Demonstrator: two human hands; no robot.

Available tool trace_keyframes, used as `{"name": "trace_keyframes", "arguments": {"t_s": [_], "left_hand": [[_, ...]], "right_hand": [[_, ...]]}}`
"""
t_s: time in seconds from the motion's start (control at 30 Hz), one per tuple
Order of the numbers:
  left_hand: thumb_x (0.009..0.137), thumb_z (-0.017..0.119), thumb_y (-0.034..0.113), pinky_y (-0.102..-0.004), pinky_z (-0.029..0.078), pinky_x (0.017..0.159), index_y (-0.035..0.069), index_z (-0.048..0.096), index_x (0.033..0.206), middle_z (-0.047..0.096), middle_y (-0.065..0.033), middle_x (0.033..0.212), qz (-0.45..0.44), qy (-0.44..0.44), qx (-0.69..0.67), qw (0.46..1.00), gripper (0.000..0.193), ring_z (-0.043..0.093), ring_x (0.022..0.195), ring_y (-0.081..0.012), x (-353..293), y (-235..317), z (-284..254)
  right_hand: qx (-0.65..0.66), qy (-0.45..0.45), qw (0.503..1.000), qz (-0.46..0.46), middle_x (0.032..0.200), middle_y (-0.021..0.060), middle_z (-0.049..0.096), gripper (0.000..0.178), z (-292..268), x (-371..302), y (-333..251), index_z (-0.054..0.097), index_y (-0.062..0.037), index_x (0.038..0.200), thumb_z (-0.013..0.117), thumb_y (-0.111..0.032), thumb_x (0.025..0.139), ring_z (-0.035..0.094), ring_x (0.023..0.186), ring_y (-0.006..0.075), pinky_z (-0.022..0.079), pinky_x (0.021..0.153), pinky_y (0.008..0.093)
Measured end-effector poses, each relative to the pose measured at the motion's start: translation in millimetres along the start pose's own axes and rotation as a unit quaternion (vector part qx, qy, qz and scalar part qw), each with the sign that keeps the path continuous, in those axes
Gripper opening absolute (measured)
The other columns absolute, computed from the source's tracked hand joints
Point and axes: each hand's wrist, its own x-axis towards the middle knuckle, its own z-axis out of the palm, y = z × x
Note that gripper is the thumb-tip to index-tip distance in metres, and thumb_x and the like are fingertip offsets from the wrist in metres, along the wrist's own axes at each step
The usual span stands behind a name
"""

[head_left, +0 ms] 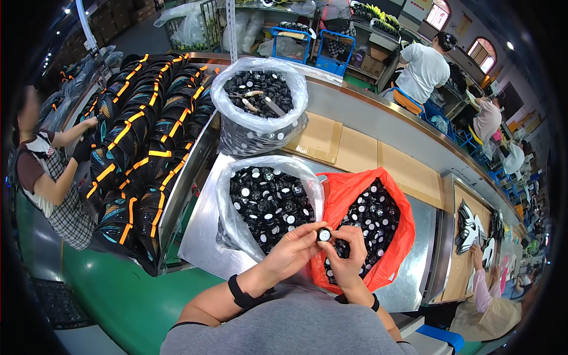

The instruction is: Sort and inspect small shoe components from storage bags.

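Between my two hands is a small round black part (324, 235) with a white disc face. My left hand (299, 244) pinches its left side, and the fingers of my right hand (349, 251) close on its right side. Both hands are over the near edges of two bags. To the left, a clear plastic bag (228, 228) is full of similar black parts with white discs. A red plastic bag (402, 236) on the right holds more of them. Farther back, another clear bag (260, 127) of black parts has pliers (251, 102) lying on top.
A metal table (204, 236) carries the bags, with flattened cardboard (355, 155) behind. At left, a rack of black shoe uppers with orange tabs (130, 127) stands near a co-worker (50, 177). Another person (491, 296) reaches toward white pieces (467, 231) on the right.
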Motion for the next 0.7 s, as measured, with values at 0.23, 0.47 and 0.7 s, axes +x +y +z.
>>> {"name": "trace_keyframes", "arguments": {"t_s": [0.23, 0.47, 0.7], "left_hand": [[0.095, 0.051, 0.008, -0.032, 0.042, 0.097, 0.002, 0.055, 0.125, 0.06, -0.0067, 0.116, 0.119, 0.121, 0.349, 0.922, 0.031, 0.056, 0.109, -0.0195, -2, 19, 11], [0.075, 0.073, 0.013, -0.035, 0.044, 0.08, 0.006, 0.067, 0.101, 0.058, -0.0077, 0.096, 0.245, 0.05, 0.761, 0.599, 0.028, 0.054, 0.091, -0.0253, 1, 26, 40], [0.074, 0.072, 0.005, -0.0316, 0.044, 0.073, 0.005, 0.061, 0.095, 0.06, -0.0048, 0.09, 0.223, 0.051, 0.696, 0.681, 0.025, 0.056, 0.084, -0.0202, 5, 19, 39]], "right_hand": [[0.375, -0.038, 0.857, 0.353, 0.07, 0.0042, 0.056, 0.013, -1, 0, 15, 0.056, -0.0005, 0.095, 0.06, -0.013, 0.092, 0.053, 0.056, 0.0119, 0.045, 0.052, 0.0247], [0.483, -0.049, 0.747, 0.454, 0.082, 0.0065, 0.058, 0.04, 3, 10, 19, 0.057, -0.0002, 0.101, 0.04, -0.037, 0.102, 0.055, 0.064, 0.0124, 0.046, 0.053, 0.0258], [0.461, -0.049, 0.757, 0.46, 0.082, 0.005, 0.06, 0.021, -4, 6, 24, 0.06, -0.0005, 0.101, 0.051, -0.018, 0.098, 0.056, 0.063, 0.0107, 0.047, 0.051, 0.0246]]}}
